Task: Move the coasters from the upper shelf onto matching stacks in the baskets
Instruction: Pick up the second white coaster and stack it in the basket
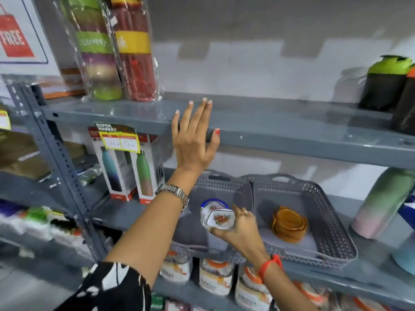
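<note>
My left hand (pixel 194 140) rests flat and open against the front edge of the upper shelf (pixel 292 133), holding nothing. My right hand (pixel 241 230) is down in the left grey basket (pixel 221 182), gripping a white square coaster with a red flower print (pixel 221 218). Just behind it stands a round white coaster with a blue rim (pixel 212 204). The right grey basket (pixel 325 212) holds a stack of orange-brown coasters (pixel 289 224). No coasters show on the stretch of upper shelf in view.
Wrapped rolled mats (pixel 112 48) stand at the upper shelf's left, dark shaker bottles (pixel 388 84) at its right. Boxed bottles (pixel 125 167) sit left of the baskets, a pastel bottle (pixel 381 203) to their right. Jars (pixel 215 277) fill the shelf below.
</note>
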{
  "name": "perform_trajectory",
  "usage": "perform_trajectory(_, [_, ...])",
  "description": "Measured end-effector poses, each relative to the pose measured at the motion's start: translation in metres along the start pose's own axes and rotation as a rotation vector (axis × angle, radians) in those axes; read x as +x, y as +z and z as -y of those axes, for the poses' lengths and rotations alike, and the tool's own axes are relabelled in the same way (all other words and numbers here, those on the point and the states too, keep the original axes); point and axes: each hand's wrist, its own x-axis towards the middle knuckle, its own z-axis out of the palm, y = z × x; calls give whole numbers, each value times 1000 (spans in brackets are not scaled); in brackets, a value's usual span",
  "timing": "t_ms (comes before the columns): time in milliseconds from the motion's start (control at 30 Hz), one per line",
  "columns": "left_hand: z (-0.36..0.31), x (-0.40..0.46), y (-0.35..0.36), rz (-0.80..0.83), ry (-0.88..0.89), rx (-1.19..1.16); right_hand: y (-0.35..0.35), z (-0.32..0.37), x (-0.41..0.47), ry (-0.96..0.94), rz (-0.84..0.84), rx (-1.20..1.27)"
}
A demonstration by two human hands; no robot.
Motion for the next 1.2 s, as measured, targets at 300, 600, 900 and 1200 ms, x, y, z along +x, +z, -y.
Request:
perform_trajectory(300, [2,-1,4,-19,-6,0,62,-15,54,68,65,-225])
perform_trajectory(600, [3,-1,8,-51,5,4,67,-14,78,43,160,-501])
perform_trajectory(900, [2,-1,8,-74,-1,11,59,-18,120,2,518,-398])
perform_trajectory(1200, [3,-1,11,-95,-2,17,60,-20,131,-24,479,-359])
